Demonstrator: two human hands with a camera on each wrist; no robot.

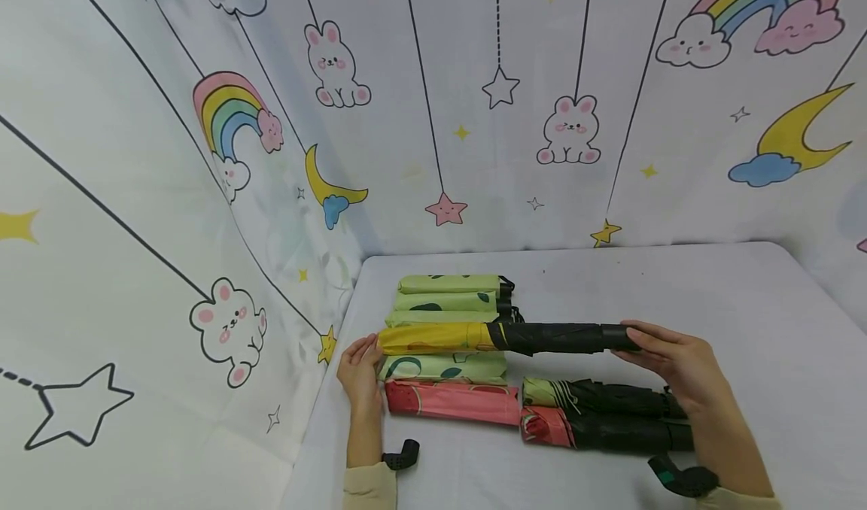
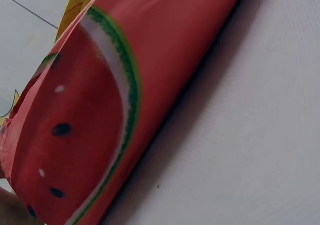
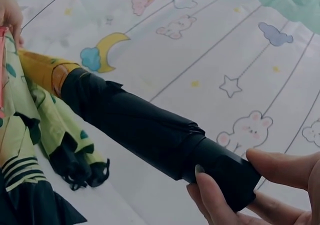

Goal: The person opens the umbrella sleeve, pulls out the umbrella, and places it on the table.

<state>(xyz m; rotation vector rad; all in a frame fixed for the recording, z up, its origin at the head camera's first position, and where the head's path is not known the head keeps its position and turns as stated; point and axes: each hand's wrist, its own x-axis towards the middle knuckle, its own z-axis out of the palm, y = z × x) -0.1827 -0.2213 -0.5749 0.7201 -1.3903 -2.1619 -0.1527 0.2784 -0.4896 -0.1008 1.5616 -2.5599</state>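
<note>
A folded umbrella (image 1: 555, 338) with a black handle lies level between my two hands, its far end inside a yellow sleeve (image 1: 433, 338). My left hand (image 1: 359, 367) pinches the sleeve's left end. At the other end, my right hand (image 1: 667, 363) grips the handle (image 3: 227, 175) between thumb and fingers. Below it on the table are a pale green sleeve (image 1: 440, 368) and a red watermelon-print sleeve (image 1: 452, 402), which fills much of the left wrist view. Most of my left hand is hidden there.
Several light green sleeved umbrellas (image 1: 447, 302) lie stacked behind the yellow sleeve. Two dark folded umbrellas, one with green (image 1: 603, 399) and one with red (image 1: 609, 430), lie nearer me at right. White cloth covers the table (image 1: 745, 292); a printed curtain (image 1: 406, 119) stands behind.
</note>
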